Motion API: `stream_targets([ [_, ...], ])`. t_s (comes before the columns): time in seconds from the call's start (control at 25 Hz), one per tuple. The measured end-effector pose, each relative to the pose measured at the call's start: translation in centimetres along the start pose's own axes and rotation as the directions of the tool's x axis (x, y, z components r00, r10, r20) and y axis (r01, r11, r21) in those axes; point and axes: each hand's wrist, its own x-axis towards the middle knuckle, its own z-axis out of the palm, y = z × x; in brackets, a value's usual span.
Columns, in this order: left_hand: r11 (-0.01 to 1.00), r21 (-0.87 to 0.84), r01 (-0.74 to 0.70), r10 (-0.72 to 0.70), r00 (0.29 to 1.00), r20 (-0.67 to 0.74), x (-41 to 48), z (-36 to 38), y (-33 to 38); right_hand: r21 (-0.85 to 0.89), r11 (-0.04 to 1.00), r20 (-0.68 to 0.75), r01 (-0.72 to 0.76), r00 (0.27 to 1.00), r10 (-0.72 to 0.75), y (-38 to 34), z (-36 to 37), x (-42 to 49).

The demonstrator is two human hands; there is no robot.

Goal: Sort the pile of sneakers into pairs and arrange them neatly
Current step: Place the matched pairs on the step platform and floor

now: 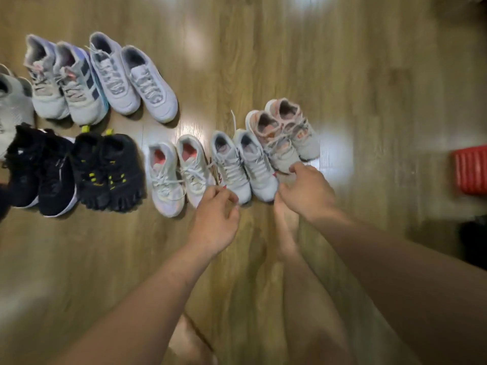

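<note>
Sneakers are set in pairs on the floor: a black pair, a white pair, a grey pair, a pink pair. The left hand is curled at the grey pair's left toe and the right hand at its right toe. Whether the fingers pinch anything cannot be told.

No legible text, brand name or number. Red marking on side of grey sneaker: blurred, unreadable. Striped sneaker: dark bars only.
</note>
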Motion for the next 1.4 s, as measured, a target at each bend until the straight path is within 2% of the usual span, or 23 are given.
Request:
stream_targets([
  [0.12,0.997,-0.041,0.073,-0.073,0.997,0.003,7.0,3.6,2.3,-0.015,0.996,0.069,-0.091,0.993,0.092,1.0,-1.7,10.4],
  [0.16,0.993,-0.042,0.113,-0.113,0.994,0.005,9.0,4.7,2.8,-0.074,0.995,0.085,-0.070,0.993,0.076,1.1,-1.7,13.2],
  [0.24,0.987,-0.058,0.150,-0.150,0.989,0.005,12.4,7.1,3.8,-0.269,0.959,0.135,0.095,0.989,-0.061,1.5,-0.8,18.6],
  [0.28,0.984,-0.071,0.163,-0.162,0.987,0.019,13.9,8.1,4.1,-0.382,0.901,0.222,0.204,0.967,-0.124,1.5,-0.3,21.0],
  [0.36,0.978,-0.113,0.178,-0.175,0.984,0.035,16.3,9.7,4.1,-0.549,0.739,0.435,0.389,0.889,-0.145,1.4,1.0,25.2],
  [0.44,0.962,-0.146,0.231,-0.228,0.973,0.036,17.7,10.5,3.4,-0.616,0.621,0.526,0.484,0.840,-0.133,0.7,2.4,28.0],
  [0.56,0.932,-0.167,0.323,-0.323,0.946,0.023,18.3,10.8,2.0,-0.658,0.563,0.524,0.499,0.841,-0.133,0.0,3.0,30.4],
  [0.68,0.913,-0.209,0.349,-0.356,0.934,0.003,16.9,10.2,1.6,-0.695,0.537,0.505,0.479,0.856,-0.110,-0.7,2.0,29.1],
  [0.76,0.901,-0.247,0.358,-0.374,0.927,-0.020,15.8,9.6,2.1,-0.708,0.575,0.426,0.410,0.898,-0.115,-1.3,0.3,27.2],
  [0.88,0.837,-0.356,0.416,-0.459,0.887,-0.041,12.7,8.3,2.5,-0.579,0.779,0.300,0.242,0.951,-0.072,-3.1,-3.7,22.8],
  [0.96,0.776,-0.469,0.422,-0.503,0.863,-0.055,9.8,7.6,2.3,-0.359,0.930,0.185,0.080,0.983,-0.013,-4.3,-5.6,18.8],
  [1.0,0.743,-0.520,0.421,-0.526,0.848,-0.066,8.3,7.2,2.0,-0.168,0.986,0.162,-0.019,0.986,0.046,-5.1,-6.0,16.4],
  [1.04,0.706,-0.566,0.426,-0.561,0.824,-0.080,6.7,6.6,1.2,0.066,0.990,0.185,-0.123,0.977,0.109,-6.3,-5.5,14.0],
  [1.08,0.663,-0.605,0.440,-0.605,0.791,-0.087,5.2,6.2,0.1,0.275,0.929,0.266,-0.246,0.948,0.173,-7.9,-4.4,11.8],
  [1.12,0.615,-0.643,0.457,-0.652,0.754,-0.088,3.5,5.8,-1.1,0.388,0.842,0.380,-0.374,0.897,0.224,-9.7,-2.9,9.3],
  [1.16,0.574,-0.679,0.458,-0.690,0.716,-0.100,1.8,5.3,-2.4,0.425,0.767,0.500,-0.480,0.831,0.243,-11.5,-1.0,6.8],
  [1.24,0.485,-0.775,0.405,-0.758,0.636,-0.142,-2.1,4.2,-5.8,0.402,0.667,0.690,-0.627,0.686,0.229,-15.5,3.2,0.9],
  [1.32,0.391,-0.855,0.341,-0.831,0.530,-0.168,-7.0,3.3,-9.4,0.347,0.628,0.798,-0.697,0.571,0.192,-18.8,8.2,-5.4],
  [1.4,0.336,-0.899,0.280,-0.880,0.435,-0.193,-12.9,2.8,-12.7,0.344,0.595,0.842,-0.726,0.519,0.147,-21.6,13.1,-12.2],
])
